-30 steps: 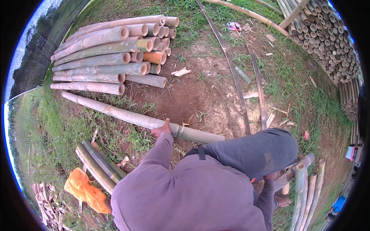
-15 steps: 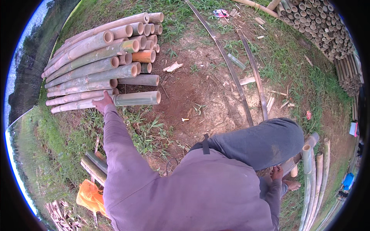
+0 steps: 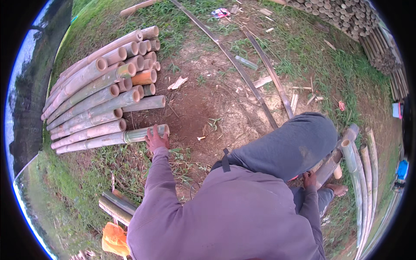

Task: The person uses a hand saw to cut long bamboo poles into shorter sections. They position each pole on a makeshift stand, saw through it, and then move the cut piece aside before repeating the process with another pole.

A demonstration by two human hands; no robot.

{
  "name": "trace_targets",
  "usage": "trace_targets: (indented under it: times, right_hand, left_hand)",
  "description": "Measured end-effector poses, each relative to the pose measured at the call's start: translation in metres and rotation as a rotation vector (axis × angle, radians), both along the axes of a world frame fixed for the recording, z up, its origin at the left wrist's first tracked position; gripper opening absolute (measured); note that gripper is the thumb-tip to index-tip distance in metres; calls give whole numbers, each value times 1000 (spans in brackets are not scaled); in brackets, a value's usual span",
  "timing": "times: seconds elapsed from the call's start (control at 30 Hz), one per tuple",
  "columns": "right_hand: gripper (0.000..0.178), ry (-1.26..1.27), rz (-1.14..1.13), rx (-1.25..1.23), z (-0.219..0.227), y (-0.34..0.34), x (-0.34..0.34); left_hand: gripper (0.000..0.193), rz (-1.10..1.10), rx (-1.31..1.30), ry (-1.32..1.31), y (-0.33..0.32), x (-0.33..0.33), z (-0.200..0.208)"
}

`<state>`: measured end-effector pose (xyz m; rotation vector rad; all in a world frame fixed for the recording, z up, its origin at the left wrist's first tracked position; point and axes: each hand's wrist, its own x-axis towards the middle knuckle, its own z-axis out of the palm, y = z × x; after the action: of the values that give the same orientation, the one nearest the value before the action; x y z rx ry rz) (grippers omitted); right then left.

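My left hand (image 3: 157, 139) rests on a bamboo pole (image 3: 117, 138) near its cut end, the fingers spread over its top. This pole lies at the near side of a stack of bamboo poles (image 3: 97, 89), their open ends facing right. By my bent right leg, my right hand (image 3: 309, 178) is down low with curled fingers, next to a thick bamboo piece (image 3: 326, 172). A sliver of something red shows beside that hand; my thigh hides most of it, so I cannot make out its kind.
Two long split strips (image 3: 236, 65) lie on the dirt ahead, a clear bottle (image 3: 246, 62) between them. More poles (image 3: 362, 173) stand at right. A large pile of cut bamboo (image 3: 346, 15) is far right. An orange bag (image 3: 115, 239) lies at lower left.
My left hand has moved right along the near pole to its cut end, and its fingers have spread. My right hand has shifted slightly, and red now shows beside it. The view has turned.
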<state>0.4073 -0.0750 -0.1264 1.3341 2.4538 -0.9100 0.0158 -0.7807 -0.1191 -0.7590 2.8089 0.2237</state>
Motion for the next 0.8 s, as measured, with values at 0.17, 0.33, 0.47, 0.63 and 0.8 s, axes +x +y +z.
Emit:
trace_targets:
  times: [0.17, 0.33, 0.47, 0.63, 0.8]
  right_hand:
    - [61, 34, -3, 114, 36, -27, -25]
    - [55, -37, -195, 11, 55, -54, -44]
    - [53, 84, -195, -93, 62, -63, -49]
    - [49, 229, -242, -119, 51, -56, -44]
    - [51, 317, -335, -232, 40, -56, -21]
  left_hand:
    - [75, 375, -131, 44, -66, -13, -3]
    - [70, -370, -170, 291, 19, -70, -4]
    - [50, -815, 654, 145, 239, -115, 20]
    - [66, -1391, 979, -182, 523, -144, 139]
    - [82, -2213, 338, -170, 769, -24, 225]
